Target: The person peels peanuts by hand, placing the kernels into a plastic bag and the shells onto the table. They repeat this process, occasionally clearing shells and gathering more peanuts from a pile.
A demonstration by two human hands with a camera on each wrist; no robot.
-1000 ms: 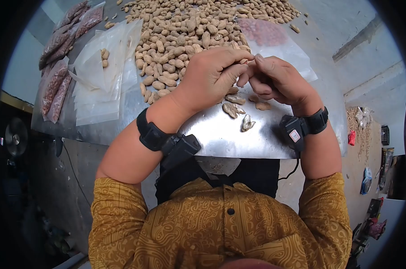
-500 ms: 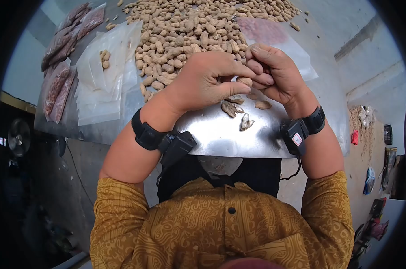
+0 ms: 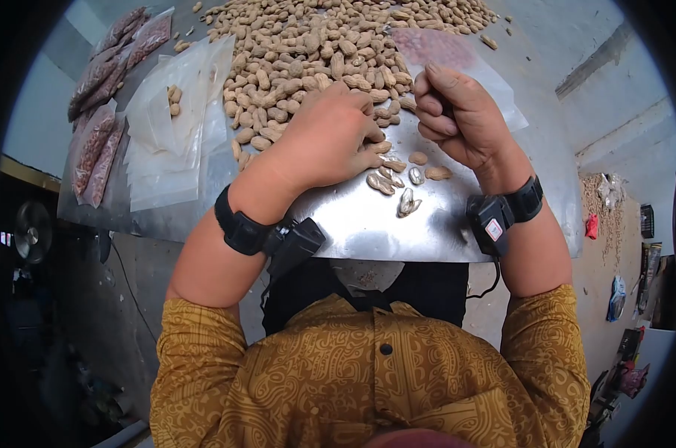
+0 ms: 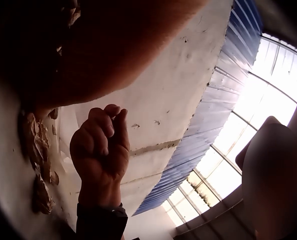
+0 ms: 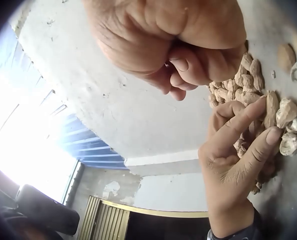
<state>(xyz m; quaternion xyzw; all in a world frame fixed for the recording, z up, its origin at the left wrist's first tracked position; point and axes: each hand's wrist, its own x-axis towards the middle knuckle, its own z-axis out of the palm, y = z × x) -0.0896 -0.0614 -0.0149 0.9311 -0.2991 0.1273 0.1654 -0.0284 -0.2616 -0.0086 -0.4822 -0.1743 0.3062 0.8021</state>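
My left hand [image 3: 330, 138] reaches down to the front edge of the peanut pile [image 3: 301, 82], thumb and forefinger apart. An unshelled peanut [image 5: 271, 109] lies right at its fingertips in the right wrist view. To the right, my right hand [image 3: 461, 116] is raised over the table, its fingers curled in and the thumb against the forefinger. Its palm is mostly hidden; nothing shows between the fingers in the left wrist view. Below the hands lie several broken peanut shells [image 3: 408, 203], some with pale insides turned up.
A clear bag [image 3: 435, 52] with reddish kernels lies behind my right hand. Flat plastic bags [image 3: 166, 149] are stacked left of the pile, with a few peanuts on top. Filled bags of kernels [image 3: 95, 153] lie farther left. The metal table's front edge [image 3: 398, 260] is close to my body.
The hands were together, then separated. Half a second ago my left hand pinched a peanut shell; it has moved left to the pile. A pale-lined shell half now shows on the table.
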